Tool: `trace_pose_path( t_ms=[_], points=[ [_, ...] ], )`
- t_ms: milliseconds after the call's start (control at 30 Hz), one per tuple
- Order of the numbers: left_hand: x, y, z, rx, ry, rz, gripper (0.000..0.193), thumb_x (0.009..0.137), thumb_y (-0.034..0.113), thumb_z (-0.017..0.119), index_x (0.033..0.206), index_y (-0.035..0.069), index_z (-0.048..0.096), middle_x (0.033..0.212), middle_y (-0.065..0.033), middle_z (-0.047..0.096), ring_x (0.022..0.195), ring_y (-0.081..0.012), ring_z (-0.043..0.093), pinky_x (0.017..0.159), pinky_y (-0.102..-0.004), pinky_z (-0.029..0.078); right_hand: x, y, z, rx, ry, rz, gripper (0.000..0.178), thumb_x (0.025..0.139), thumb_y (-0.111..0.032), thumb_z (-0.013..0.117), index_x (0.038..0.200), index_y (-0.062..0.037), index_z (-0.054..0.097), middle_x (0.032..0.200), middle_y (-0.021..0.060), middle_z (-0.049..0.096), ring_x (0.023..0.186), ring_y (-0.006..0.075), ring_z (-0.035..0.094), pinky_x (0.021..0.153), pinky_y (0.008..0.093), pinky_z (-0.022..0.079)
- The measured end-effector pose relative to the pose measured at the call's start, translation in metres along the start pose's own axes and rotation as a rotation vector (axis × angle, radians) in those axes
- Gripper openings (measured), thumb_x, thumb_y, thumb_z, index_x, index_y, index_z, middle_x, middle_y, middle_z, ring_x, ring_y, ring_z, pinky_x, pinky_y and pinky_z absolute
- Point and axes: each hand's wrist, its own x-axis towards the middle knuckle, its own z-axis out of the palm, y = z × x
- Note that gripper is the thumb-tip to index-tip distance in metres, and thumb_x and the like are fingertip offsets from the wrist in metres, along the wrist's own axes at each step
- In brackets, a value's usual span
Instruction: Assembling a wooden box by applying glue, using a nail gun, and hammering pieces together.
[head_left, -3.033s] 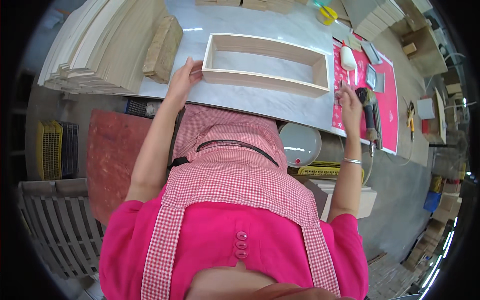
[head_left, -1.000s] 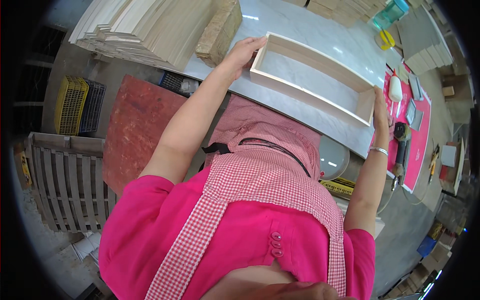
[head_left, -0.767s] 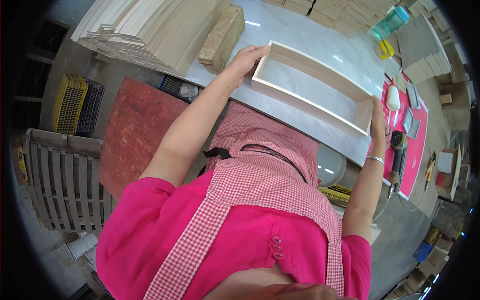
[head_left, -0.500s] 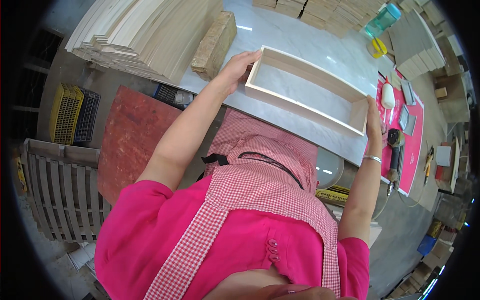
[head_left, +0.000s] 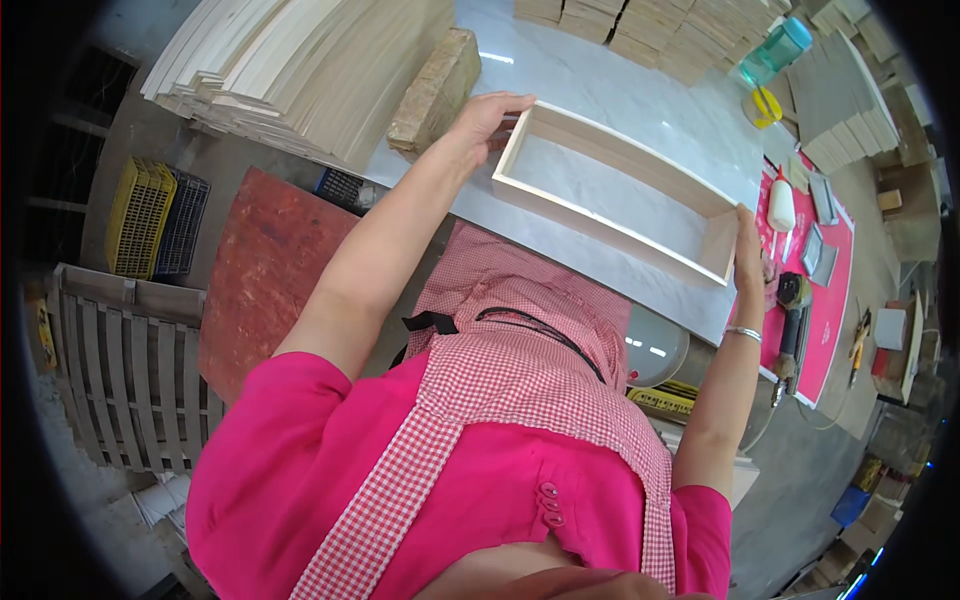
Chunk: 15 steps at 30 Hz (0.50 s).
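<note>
A shallow rectangular frame of pale wood lies slantwise over the near part of the marble-patterned table. The tabletop shows through it, so no bottom panel is visible. My left hand is at its left end, with a finger stretched over the far corner and other fingers bent beside the end board. At the opposite end my right hand presses against the short board, its fingers partly hidden. Between both hands the frame is held. Whether it rests fully on the table I cannot tell.
Left of the frame stand a worn block and tall stacks of thin boards. At the right, a white glue bottle and a power or air tool lie on a pink sheet. More wood pieces line the far edge.
The view has shifted slightly. My left fingers look a little straighter and looser at the frame's corner. The frame has hardly moved on the table, and my right hand stays at its end.
</note>
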Motion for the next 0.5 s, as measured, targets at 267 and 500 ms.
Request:
trace_pose_path(
  t_ms=[267,500],
  points=[
    [-0.008,0.003,0.005,0.073,0.058,0.039,0.021,0.086,0.035,0.072,0.086,0.015,0.067,0.086,0.0016,0.065,0.086,-0.0118,0.059,0.071,-0.0322,0.044,0.003,0.006,0.0,0.038,-0.015,-0.125,0.055,0.097,-0.045,0.044,0.112,0.0054,0.059,0.107,0.0146,0.061,0.1,0.021,0.053,0.092,0.0333,0.04],
    [-0.007,0.006,0.006,0.096,0.038,-0.053,0.038,0.088,0.044,0.069,0.105,0.01,0.067,0.099,-0.003,0.064,0.094,-0.0172,0.058,0.081,-0.0357,0.045,-0.001,-0.014,-0.003,-0.047,-0.023,-0.123,0.062,0.1,-0.047,0.039,0.115,0.0099,0.058,0.105,0.0151,0.061,0.098,0.0217,0.055,0.089,0.0327,0.041]
  ],
)
